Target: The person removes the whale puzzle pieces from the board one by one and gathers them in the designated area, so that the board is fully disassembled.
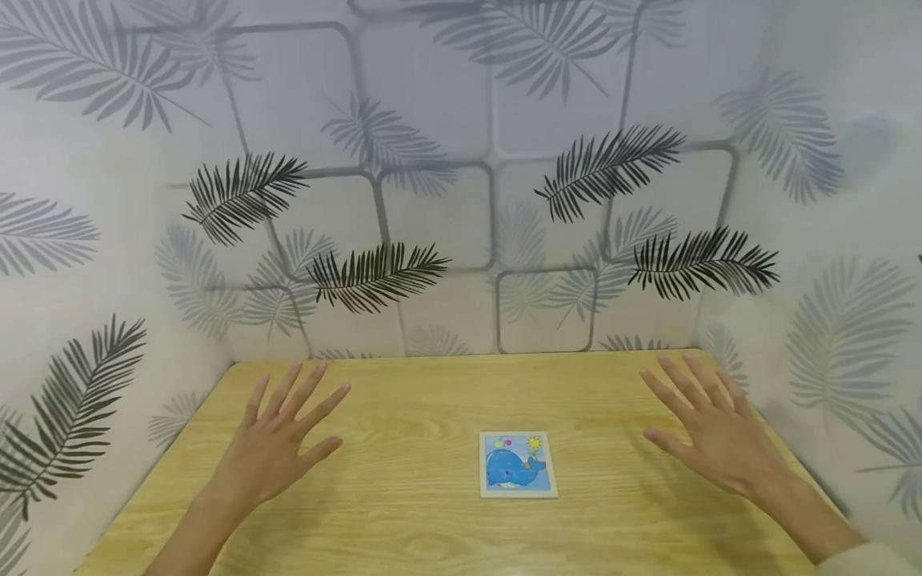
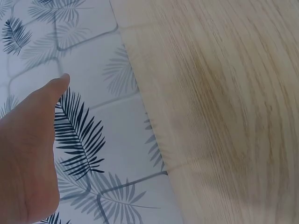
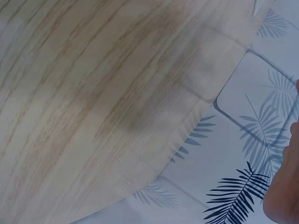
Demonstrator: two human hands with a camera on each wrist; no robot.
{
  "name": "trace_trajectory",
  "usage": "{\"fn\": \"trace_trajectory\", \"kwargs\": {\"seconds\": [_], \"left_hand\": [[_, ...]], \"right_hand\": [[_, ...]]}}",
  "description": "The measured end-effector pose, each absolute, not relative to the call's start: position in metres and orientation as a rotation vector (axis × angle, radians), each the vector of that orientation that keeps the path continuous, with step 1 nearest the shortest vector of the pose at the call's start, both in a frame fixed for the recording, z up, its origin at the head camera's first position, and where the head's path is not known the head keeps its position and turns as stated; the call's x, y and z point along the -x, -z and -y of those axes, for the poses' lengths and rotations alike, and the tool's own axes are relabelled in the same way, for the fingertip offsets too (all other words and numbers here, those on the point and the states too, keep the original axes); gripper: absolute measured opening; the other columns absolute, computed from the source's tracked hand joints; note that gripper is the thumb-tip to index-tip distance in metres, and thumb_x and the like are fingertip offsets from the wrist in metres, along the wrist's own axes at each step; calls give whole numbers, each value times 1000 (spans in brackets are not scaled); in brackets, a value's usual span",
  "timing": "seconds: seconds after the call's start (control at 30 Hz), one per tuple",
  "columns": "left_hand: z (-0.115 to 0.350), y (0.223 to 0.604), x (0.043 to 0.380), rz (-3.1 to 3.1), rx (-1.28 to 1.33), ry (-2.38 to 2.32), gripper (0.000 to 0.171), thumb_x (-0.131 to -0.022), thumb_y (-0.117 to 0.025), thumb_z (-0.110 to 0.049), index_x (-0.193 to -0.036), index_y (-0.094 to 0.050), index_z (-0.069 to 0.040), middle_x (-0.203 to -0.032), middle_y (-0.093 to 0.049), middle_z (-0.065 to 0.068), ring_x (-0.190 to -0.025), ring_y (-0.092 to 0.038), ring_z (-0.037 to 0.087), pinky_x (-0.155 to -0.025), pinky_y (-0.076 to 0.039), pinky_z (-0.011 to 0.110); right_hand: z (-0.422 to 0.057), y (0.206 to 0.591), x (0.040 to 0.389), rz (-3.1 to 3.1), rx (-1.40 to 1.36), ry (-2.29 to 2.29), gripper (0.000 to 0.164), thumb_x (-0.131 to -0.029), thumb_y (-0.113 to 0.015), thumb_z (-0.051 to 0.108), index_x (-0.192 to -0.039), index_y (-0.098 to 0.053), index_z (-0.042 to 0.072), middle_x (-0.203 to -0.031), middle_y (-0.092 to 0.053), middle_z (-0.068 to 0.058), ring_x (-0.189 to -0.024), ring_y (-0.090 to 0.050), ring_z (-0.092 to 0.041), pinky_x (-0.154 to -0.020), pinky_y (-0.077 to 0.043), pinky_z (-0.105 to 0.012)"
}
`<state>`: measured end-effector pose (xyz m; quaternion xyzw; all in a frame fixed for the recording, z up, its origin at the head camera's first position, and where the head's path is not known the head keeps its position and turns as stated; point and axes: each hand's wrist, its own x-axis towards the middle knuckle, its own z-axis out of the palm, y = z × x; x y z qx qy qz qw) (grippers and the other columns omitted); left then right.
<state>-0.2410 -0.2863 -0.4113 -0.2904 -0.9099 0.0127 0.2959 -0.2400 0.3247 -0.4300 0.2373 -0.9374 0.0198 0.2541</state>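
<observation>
A square picture tile with a pale border lies flat on the wooden table, a little right of the middle; it shows a blue whale and a yellow sun or flower. Over the table's left side, my left hand has its fingers spread and holds nothing. On the other side my right hand is likewise spread, apart from the tile. The left wrist view shows part of the left hand at its left edge. Only a sliver of the right hand enters the right wrist view.
The wood-grained table reaches back to a pale wall printed with dark and grey fern leaves and rounded squares. Similar patterned walls flank the table on the left and right.
</observation>
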Motion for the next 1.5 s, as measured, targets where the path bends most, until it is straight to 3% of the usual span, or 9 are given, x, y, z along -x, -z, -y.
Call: {"fn": "trace_trajectory", "kwargs": {"seconds": [0.3, 0.6, 0.83, 1.0, 1.23, 1.33, 1.5], "left_hand": [[273, 418, 241, 2556, 690, -24, 68, -103, -46, -65, -163, -35, -34, -176, -4, -1, -161, 3, 29, -124, 8, 58], [264, 422, 243, 2552, 679, 5, 73, -100, -43, -73, -162, -37, -34, -176, -4, -2, -161, 2, 34, -124, 8, 58], [258, 421, 249, 2603, 671, 5, 75, -100, -47, -71, -163, -33, -34, -176, 0, -2, -160, 10, 34, -123, 11, 58], [249, 422, 253, 2576, 741, -40, 73, -98, -52, -69, -161, -38, -35, -175, -10, -2, -161, 1, 34, -125, 8, 57], [234, 429, 255, 2563, 837, 47, 68, -100, -58, -61, -160, -40, -37, -174, -18, 0, -160, -9, 33, -126, 1, 57], [226, 432, 256, 2601, 866, 198, 65, -101, -62, -53, -160, -42, -36, -173, -22, 2, -159, -16, 34, -124, -8, 61], [208, 441, 258, 2661, 896, 392, 55, -102, -67, -38, -154, -52, -26, -160, -47, 9, -149, -39, 35, -117, -31, 61]], "right_hand": [[-320, 436, 243, 2539, -651, -19, 89, -96, -65, 58, -168, -20, 29, -175, -9, -2, -161, 5, -23, -125, 11, -53], [-314, 437, 241, 2501, -666, 3, 85, -96, -60, 65, -165, -29, 27, -175, -11, -2, -161, 1, -28, -125, 6, -59], [-306, 433, 244, 2541, -669, -64, 83, -97, -62, 60, -166, -28, 29, -176, -9, -1, -161, 3, -28, -124, 9, -59], [-296, 434, 247, 2588, -666, -129, 83, -98, -63, 57, -167, -25, 28, -176, -8, -2, -161, 5, -27, -124, 11, -57], [-276, 435, 250, 2670, -665, -428, 83, -102, -61, 50, -168, -14, 31, -176, -4, -4, -161, 4, -33, -120, 5, -68], [-266, 435, 252, 2685, -695, -538, 81, -103, -60, 47, -168, -15, 30, -175, -6, -7, -160, 1, -38, -117, 0, -73], [-250, 440, 258, 2666, -790, -654, 78, -102, -67, 35, -167, -25, 26, -172, -21, -15, -154, -16, -48, -110, -14, -77]]}}
